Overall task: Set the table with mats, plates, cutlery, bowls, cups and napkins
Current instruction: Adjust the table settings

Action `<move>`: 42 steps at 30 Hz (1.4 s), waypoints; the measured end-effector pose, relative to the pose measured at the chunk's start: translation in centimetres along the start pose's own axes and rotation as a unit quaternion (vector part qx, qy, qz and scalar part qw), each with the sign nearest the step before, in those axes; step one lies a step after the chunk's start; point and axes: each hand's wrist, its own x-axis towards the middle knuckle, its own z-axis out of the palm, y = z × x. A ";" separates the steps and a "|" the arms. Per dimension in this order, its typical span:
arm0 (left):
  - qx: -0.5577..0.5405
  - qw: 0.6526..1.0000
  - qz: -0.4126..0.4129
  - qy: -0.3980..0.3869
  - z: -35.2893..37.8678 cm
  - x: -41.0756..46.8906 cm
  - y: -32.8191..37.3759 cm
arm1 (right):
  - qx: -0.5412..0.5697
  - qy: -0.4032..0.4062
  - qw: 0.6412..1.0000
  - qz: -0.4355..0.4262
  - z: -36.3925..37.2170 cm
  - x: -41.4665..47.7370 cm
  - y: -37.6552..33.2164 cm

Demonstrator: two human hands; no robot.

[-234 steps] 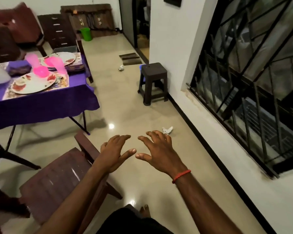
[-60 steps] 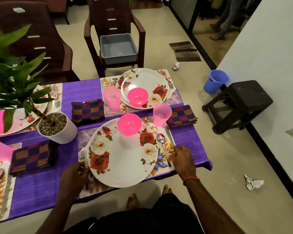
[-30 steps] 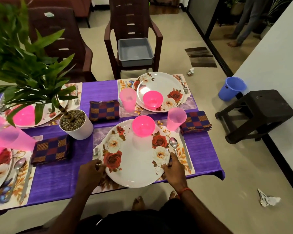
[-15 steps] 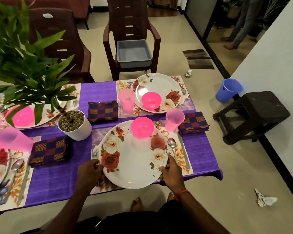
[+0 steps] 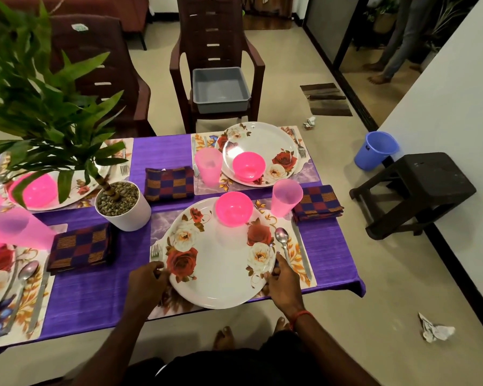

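A white floral plate (image 5: 221, 271) lies on a patterned mat (image 5: 296, 263) at the near edge of the purple table (image 5: 101, 291). My left hand (image 5: 147, 280) grips its left rim and my right hand (image 5: 282, 282) grips its right rim. A pink bowl (image 5: 234, 208) sits on the plate's far side. Right of the plate lie a spoon (image 5: 282, 240) and a knife (image 5: 301, 252); a fork (image 5: 155, 252) peeks out at its left. A pink cup (image 5: 286, 197) and a checked napkin (image 5: 317, 203) stand beyond.
A second setting with plate (image 5: 262, 143), bowl and cup lies at the far side. A potted plant (image 5: 120, 204) stands left of centre. A grey tub (image 5: 219, 89) sits on a brown chair. A dark stool (image 5: 413, 190) and blue bucket (image 5: 375, 150) stand on the floor right.
Both hands came from the mat's edges onto the near plate's rim and now hold it. The plate has shifted slightly toward the table's near edge.
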 end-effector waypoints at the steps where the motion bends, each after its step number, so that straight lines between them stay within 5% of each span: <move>1: 0.001 1.000 -0.001 0.001 0.0 0.0 0.1 | -0.002 -0.004 1.000 -0.002 -0.1 0.0 0.0; 13: 0.018 0.997 0.050 0.049 -1.2 -1.5 1.0 | -0.064 -0.012 0.997 -0.051 -2.5 -0.8 -0.6; 23: 0.043 0.984 0.172 0.010 -0.9 -2.6 2.2 | -0.288 0.012 0.942 -0.172 -6.5 -1.0 -1.2; 42: 0.112 0.976 0.173 0.076 2.7 -5.1 12.9 | -0.269 -0.133 0.860 -0.413 -10.2 4.0 -5.7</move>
